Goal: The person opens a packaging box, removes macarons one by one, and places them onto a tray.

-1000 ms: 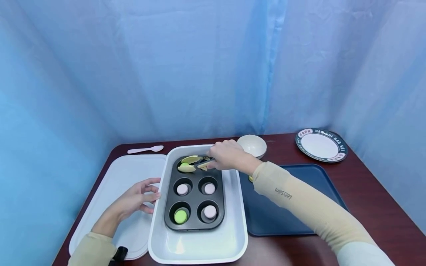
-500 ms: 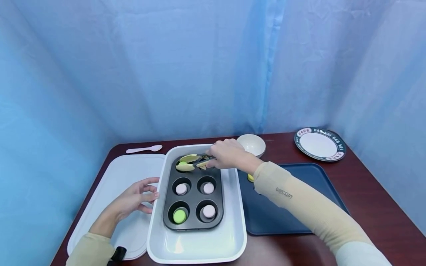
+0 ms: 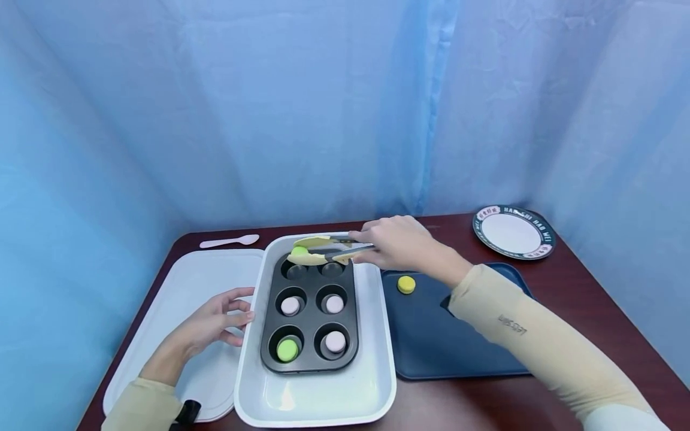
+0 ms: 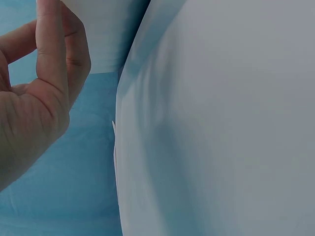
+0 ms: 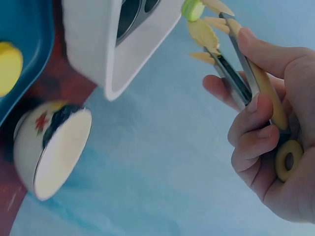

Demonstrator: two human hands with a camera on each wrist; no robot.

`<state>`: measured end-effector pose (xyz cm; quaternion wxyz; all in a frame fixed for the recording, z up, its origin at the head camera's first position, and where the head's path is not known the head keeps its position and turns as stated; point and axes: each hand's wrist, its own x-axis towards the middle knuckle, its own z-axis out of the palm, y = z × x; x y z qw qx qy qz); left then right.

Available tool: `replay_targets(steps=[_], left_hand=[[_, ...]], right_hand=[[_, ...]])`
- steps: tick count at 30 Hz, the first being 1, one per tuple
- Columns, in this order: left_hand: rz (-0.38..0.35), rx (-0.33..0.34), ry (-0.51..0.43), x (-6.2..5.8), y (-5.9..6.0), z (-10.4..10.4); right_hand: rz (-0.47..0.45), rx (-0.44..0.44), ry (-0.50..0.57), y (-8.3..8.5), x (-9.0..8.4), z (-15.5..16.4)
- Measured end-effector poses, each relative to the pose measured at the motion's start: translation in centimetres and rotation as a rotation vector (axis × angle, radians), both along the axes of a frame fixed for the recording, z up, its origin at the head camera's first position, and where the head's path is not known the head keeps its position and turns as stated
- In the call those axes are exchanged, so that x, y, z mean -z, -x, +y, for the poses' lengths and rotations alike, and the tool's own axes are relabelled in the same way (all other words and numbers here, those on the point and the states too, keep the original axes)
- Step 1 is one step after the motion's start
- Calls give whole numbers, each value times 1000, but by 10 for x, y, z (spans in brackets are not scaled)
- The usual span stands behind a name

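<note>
Dark red tabletop [image 3: 593, 311] enclosed by blue curtains [image 3: 323, 108]. Right hand [image 3: 401, 242] clenches yellow tongs [image 3: 323, 250], which pinch a green macaron [image 3: 299, 251] above the muffin pan's [image 3: 309, 326] far row. Left hand [image 3: 212, 323], fingers relaxed, touches the white tray's [image 3: 315, 395] left rim.

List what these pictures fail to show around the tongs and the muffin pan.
- Bowl: in the head view, hidden behind the right hand.
- Green macaron in the tongs: mostly covered by their tips.
- Plate rim lettering: too small to read in the head view.
- Left hand: cut off by the left wrist view's edge.
</note>
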<state>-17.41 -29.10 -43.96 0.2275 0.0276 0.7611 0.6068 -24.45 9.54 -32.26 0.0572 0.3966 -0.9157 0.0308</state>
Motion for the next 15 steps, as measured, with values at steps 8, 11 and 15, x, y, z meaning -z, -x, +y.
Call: replay_targets(steps=[8,11,15], left_hand=[[0,-3,7,0,1,-3],[-1,4,1,1,2,-3],[-5,17,-12,3,2,-3]], right_hand=[[191,-42,95,-26,-6,49],[219,-41,120,-38,-10,70],[264,-19,165,-53,-12,99]])
